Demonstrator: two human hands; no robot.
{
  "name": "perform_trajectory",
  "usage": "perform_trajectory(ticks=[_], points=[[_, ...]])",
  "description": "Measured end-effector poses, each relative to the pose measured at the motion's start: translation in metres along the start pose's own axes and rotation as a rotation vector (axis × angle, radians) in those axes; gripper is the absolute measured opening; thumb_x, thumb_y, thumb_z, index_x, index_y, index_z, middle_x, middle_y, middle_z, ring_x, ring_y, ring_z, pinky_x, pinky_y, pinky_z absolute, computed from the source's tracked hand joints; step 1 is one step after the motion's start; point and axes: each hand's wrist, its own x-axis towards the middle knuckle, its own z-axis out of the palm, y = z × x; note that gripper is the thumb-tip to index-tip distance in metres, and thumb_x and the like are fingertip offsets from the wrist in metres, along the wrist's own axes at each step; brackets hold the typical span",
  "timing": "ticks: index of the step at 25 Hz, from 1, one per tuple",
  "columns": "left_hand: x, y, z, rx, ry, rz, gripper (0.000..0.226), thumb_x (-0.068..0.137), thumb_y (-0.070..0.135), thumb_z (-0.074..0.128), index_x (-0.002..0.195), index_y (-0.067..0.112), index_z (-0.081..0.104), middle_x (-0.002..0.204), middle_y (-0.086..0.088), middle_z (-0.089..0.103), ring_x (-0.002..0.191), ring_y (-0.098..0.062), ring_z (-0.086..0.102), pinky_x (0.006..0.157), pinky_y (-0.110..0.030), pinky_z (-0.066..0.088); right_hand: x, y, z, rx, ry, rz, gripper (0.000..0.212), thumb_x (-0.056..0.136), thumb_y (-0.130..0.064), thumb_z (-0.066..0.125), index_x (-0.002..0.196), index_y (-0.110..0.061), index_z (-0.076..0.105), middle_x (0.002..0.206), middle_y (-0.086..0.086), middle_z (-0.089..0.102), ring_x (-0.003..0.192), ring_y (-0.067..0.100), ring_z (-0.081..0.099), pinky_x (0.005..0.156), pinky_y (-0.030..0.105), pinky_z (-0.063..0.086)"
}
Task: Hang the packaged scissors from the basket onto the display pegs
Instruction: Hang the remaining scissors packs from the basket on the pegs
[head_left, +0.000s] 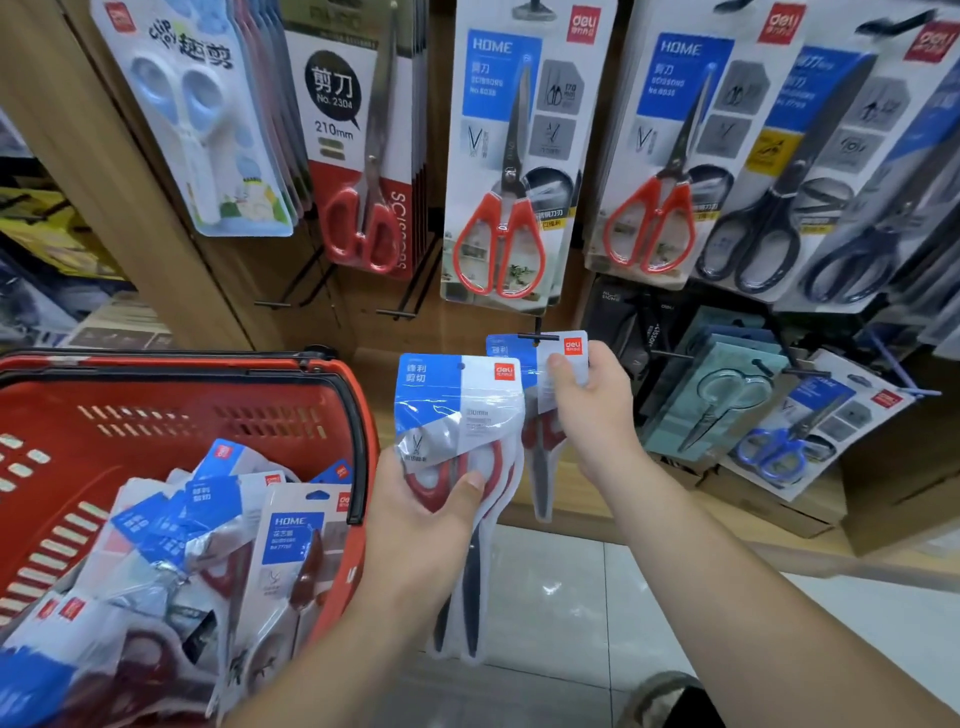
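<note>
Two bare hands work before a wooden display wall (363, 322) hung with carded scissors. Left hand (426, 514), lower centre, is closed around a small stack of bagged red-handled scissors (457, 415); its thumb presses across the red handle loops on the front pack, the fingers wrap out of sight behind, and the dark blades hang below the hand toward the tiled floor (571, 587). How many packs the stack contains cannot be told. Right hand (592, 410), just beside and slightly above the left, pinches the white and blue header of a single scissors pack (540, 364) between thumb and fingers; the header sits at the tip of a black display peg (537, 335), which overlaps the header's top edge, though whether the peg passes through the hanging hole cannot be told. That pack's body hangs below and to the left of the right hand, partly hidden behind the left hand's stack. Red shopping basket (332, 441), at lower left and touching the left forearm, holds a loose heap of further packaged scissors (218, 540) with blue and white headers. Above the hands hang orange-handled home scissors (498, 244) on their card, with a second, similar card (649, 228) to the right; blue-handled scissors (774, 452) lean on the lower right shelf.
</note>
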Motion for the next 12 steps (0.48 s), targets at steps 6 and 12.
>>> perform_trajectory(ticks=[6, 12], points=[[-0.004, -0.003, 0.004, 0.041, 0.02, -0.02, 0.042, 0.09, 0.016, 0.082, 0.12, 0.036, 0.062, 0.106, 0.02, 0.075, 0.095, 0.007, 0.071, 0.081, -0.018, 0.054, -0.022, 0.002, -0.002, 0.103, 0.028, -0.034, 0.007, 0.1, 0.001, 0.056, 0.093, 0.001, 0.053, 0.076, 0.002, 0.059, 0.062, 0.0, 0.059, 0.05, 0.011, 0.043], [-0.002, 0.002, 0.005, 0.052, 0.028, -0.031, 0.04, 0.091, 0.022, 0.083, 0.119, 0.038, 0.061, 0.106, 0.021, 0.074, 0.095, 0.009, 0.07, 0.079, -0.018, 0.053, -0.009, -0.004, 0.0, 0.079, 0.016, -0.087, 0.005, 0.102, -0.005, 0.056, 0.098, -0.002, 0.056, 0.083, 0.0, 0.065, 0.069, 0.005, 0.06, 0.059, 0.017, 0.048]])
